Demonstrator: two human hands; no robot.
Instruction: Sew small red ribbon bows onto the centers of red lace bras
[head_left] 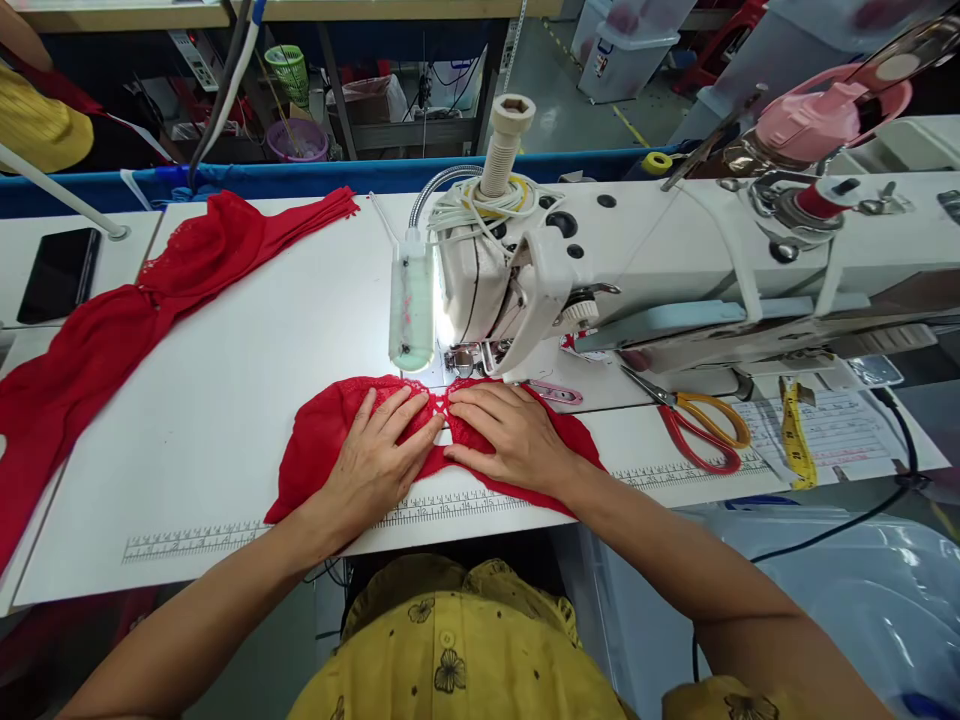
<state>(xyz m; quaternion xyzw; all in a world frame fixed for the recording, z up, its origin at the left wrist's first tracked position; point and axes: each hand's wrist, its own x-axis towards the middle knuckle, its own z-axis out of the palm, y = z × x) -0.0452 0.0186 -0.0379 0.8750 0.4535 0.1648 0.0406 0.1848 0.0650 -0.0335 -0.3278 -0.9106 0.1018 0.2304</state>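
scissors [705, 425] | tape measure [795, 435] | phone [58, 274] | red fabric pile [112, 330]

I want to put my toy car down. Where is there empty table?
The widest bare patch lies between the red cloth pile on the left, the lamp and the left hand. It is crowded right of the right hand: scissors, tape measure and sewing machine.

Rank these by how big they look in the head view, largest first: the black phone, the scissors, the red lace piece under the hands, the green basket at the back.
1. Red lace piece
2. Scissors
3. Black phone, close to the scissors, so this order is unsure
4. Green basket, farther from the camera, so it may only look smallest
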